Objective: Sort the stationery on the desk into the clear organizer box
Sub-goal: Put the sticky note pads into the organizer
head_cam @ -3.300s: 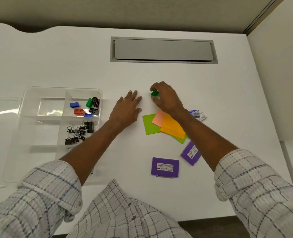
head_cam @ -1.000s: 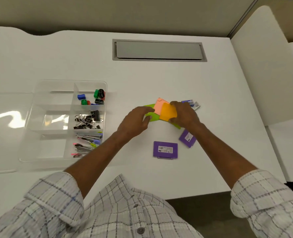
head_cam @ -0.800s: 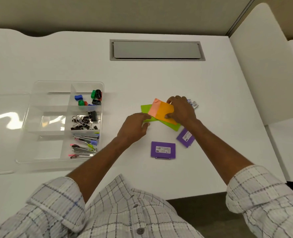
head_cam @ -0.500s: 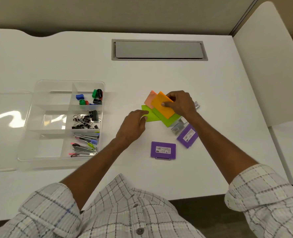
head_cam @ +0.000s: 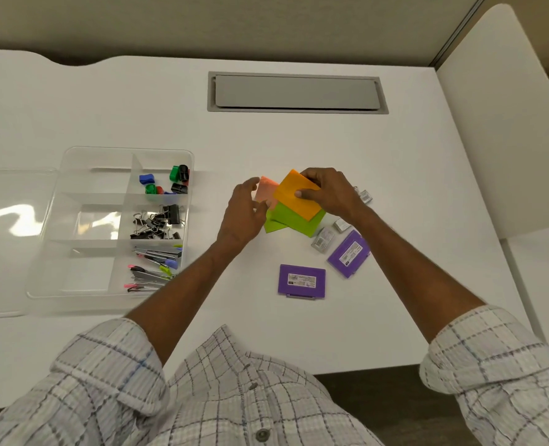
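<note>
**While the right hand (head_cam: 328,194) pinches the orange pad (head_cam: 295,202), white desk (head_cam: 395,156) shows all round**

With its thumb on top and fingers curled over the far edge, that hand holds the orange pad tilted over green paper (head_cam: 294,223) and one pink pad (head_cam: 265,193). I cannot tell whether the green is one pad or two. The left hand (head_cam: 242,217) is loosely spread at the stack's left edge; contact is unclear. Bare desktop runs between it and the right wall of the clear organizer box (head_cam: 188,220), at the desk's left. Right of the stack lie three small silver packets (head_cam: 323,241) and two purple cases (head_cam: 302,281). A white partition (head_cam: 492,123) bounds the right edge.
</note>
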{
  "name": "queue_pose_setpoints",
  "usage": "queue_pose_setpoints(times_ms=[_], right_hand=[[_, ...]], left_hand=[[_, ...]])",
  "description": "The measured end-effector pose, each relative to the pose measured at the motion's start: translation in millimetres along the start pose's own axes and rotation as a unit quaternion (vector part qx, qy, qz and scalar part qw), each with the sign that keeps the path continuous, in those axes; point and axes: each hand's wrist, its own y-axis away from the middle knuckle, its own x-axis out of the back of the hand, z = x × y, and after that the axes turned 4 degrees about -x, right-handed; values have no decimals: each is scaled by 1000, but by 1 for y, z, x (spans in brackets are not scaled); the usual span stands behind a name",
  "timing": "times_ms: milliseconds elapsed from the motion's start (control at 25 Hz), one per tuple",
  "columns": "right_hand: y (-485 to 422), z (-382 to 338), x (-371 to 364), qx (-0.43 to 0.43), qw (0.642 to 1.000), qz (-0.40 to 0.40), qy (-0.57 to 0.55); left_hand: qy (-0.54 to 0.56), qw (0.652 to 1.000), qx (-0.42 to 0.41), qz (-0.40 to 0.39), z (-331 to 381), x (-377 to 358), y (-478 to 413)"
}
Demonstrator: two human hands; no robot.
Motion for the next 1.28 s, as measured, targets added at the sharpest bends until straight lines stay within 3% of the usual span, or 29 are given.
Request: queue_pose_setpoints(times_ms=[120,280,520,640,800,1000,1280], right_hand=[[2,2,-1,23,999,-15,-21],[0,4,1,52,998,26,-22],[-7,-18,0,121,991,49,5],[-9,-33,-1,139,988,58,-34],[-10,-51,-11,121,976,71,-164],[-15,-81,-41,-8,889,-15,-457],[-29,-128,-81,-5,906,-42,-421]], left_hand=[[-26,999,-44,14,0,9,-10],[-48,995,-86,29,2,20,-16],[38,988,-152,-3,22,29,-20],[146,985,-95,3,29,37,-15],[248,967,-25,45,24,56,-4],[327,938,113,16,2,81,9],[280,954,106,16,-40,167,26]])
